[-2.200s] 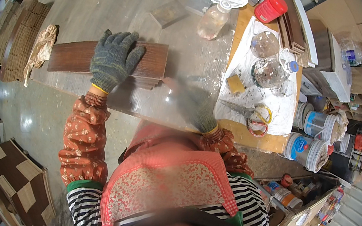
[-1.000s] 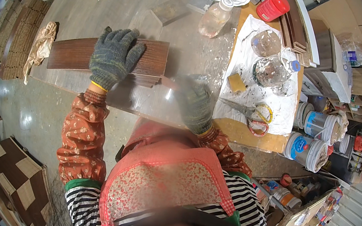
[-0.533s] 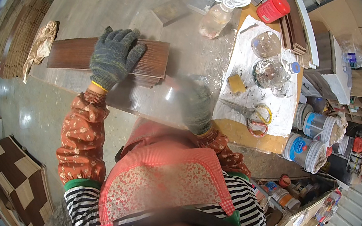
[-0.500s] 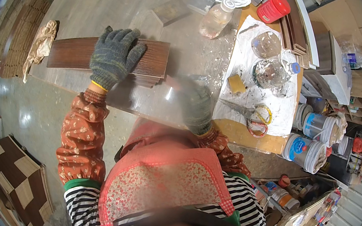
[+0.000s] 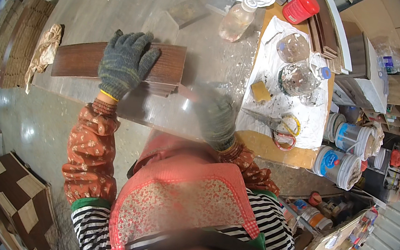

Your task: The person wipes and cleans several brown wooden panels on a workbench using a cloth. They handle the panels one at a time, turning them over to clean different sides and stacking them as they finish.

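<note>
My left hand (image 5: 127, 65), in a grey knitted glove, lies flat with fingers stretched over a dark brown wooden plank (image 5: 79, 59). Further planks show beneath its near right edge, in a low stack on the worktable (image 5: 76, 92). At the stack's right end, near the table's front edge, is my right hand (image 5: 215, 119), gloved in the same grey. A hazy smear covers its fingers, so I cannot see what they hold, if anything. A small reddish-brown end (image 5: 187, 91) shows between that hand and the planks.
To the right, a stained white cloth (image 5: 272, 48) carries scissors (image 5: 281, 126), a yellow sponge (image 5: 261, 91) and clear plastic bottles (image 5: 301, 80). Beyond the hands stand a clear bottle (image 5: 237, 20), a grey block (image 5: 187, 12) and a red jar (image 5: 300, 8). Stacked planks (image 5: 25, 41) lie far left.
My left hand stays on the plank, almost unmoved. My right hand shifts very slightly, still at the stack's right end. The whole view drifts a little.
</note>
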{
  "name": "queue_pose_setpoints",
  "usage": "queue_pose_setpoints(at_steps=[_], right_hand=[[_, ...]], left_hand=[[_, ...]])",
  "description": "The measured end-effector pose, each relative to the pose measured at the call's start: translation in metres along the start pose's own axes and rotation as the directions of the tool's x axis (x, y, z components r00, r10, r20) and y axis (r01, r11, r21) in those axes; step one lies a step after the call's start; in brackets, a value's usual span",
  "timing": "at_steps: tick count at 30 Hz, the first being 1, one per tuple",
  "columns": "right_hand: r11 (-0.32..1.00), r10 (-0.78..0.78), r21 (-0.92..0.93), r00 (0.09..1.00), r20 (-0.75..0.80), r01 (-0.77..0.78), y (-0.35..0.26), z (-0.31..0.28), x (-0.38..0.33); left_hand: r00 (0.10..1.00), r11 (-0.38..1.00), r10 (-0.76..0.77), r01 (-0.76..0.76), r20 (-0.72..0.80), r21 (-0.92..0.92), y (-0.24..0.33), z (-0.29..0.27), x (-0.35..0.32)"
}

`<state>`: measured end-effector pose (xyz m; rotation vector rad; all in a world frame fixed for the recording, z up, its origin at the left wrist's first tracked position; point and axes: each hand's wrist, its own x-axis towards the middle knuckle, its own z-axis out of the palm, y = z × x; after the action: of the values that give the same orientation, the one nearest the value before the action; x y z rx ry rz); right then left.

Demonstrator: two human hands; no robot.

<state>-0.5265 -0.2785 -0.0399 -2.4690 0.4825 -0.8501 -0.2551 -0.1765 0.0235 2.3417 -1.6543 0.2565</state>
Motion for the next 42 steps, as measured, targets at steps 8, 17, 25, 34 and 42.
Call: queue_pose_setpoints(at_steps=[8,17,25,34,42], right_hand=[[0.997,0.007,-0.083,0.996,0.093,0.001,-0.013,-0.015,0.010],[0.997,0.002,-0.081,0.995,0.105,0.006,-0.011,-0.017,0.007],[0.993,-0.045,-0.107,0.992,0.120,0.058,-0.013,-0.020,0.014],[1.000,0.015,-0.027,0.990,0.140,-0.011,-0.015,-0.021,0.015],[0.992,0.125,-0.049,0.967,0.221,-0.117,-0.010,-0.017,0.016]], left_hand=[[0.999,1.000,0.007,-0.007,-0.042,-0.001,0.000,0.001,0.000],[0.999,1.000,0.009,-0.009,-0.051,0.009,0.000,0.002,0.000],[0.999,1.000,0.002,-0.002,-0.054,0.000,0.000,0.003,0.000],[0.999,1.000,0.003,-0.003,-0.047,-0.003,0.000,0.003,0.000],[1.000,1.000,0.010,-0.010,-0.028,-0.004,0.000,0.003,0.001]])
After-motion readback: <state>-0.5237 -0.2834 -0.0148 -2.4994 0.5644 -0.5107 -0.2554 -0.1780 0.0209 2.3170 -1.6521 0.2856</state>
